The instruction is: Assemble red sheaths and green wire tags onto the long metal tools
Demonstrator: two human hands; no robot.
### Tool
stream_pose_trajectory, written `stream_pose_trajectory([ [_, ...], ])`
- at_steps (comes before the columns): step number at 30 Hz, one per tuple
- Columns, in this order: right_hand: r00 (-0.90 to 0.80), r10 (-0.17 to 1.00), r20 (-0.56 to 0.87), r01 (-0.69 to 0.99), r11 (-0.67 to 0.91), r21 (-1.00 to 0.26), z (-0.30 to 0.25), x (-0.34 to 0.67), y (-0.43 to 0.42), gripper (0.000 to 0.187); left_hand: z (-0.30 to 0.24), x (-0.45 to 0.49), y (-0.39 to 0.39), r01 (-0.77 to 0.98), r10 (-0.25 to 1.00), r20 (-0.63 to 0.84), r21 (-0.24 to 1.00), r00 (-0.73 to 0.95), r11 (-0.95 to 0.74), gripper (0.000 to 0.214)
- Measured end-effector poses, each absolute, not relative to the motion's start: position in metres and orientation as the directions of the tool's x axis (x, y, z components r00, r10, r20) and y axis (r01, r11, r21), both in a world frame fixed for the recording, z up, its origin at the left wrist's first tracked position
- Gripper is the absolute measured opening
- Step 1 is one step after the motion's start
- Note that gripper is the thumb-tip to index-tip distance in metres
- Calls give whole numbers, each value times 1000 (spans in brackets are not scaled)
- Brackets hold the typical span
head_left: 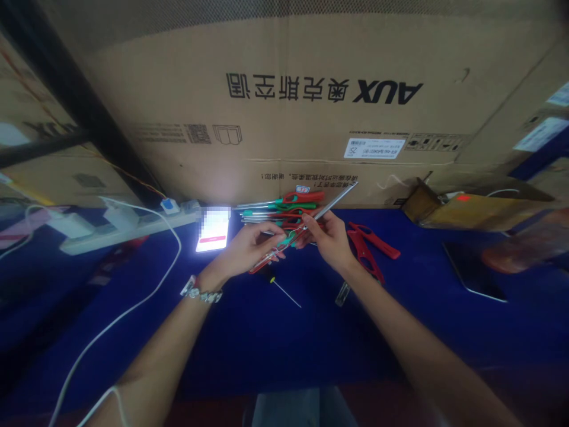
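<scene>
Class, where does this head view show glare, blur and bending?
Head view: phone screen glares white; edges smear the power strip and tablet; cardboard box bows from lens distortion; left hand gripping a red-handled tool and right hand gripping a metal rod look sharper.

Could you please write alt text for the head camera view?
Over a blue table, the person's left hand holds a red-handled tool and the right hand a long metal blade, before a pile of red and green scissors. A lit phone lies left, a large cardboard box behind.
</scene>
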State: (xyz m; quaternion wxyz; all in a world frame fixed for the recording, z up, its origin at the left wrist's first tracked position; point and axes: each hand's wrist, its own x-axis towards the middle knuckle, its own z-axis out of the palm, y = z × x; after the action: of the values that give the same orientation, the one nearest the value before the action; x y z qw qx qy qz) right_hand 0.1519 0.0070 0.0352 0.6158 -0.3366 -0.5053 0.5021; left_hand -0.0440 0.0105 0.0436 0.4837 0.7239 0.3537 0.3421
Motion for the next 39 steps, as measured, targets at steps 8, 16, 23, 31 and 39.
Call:
stream_pose_trajectory([
  [8,-37,944,329,-216,314,-924,37,158,15,44,29,-30,7,114,868,188,957,460,-268,25],
  [16,-159,970,183,-168,156,-973,48,165,49,46,12,-5,2,-22,961,250,968,122,-249,34],
  [23,1,976,217,-209,213,-955,44,151,57,53,9,0,4,-110,978,207,972,-33,-209,37],
  [31,96,971,218,-296,237,-925,43,144,46,50,11,3,0,-104,971,226,970,72,-218,32],
  [39,35,988,147,-411,148,-900,38,147,34,50,9,3,3,-100,964,266,958,-25,-267,31],
])
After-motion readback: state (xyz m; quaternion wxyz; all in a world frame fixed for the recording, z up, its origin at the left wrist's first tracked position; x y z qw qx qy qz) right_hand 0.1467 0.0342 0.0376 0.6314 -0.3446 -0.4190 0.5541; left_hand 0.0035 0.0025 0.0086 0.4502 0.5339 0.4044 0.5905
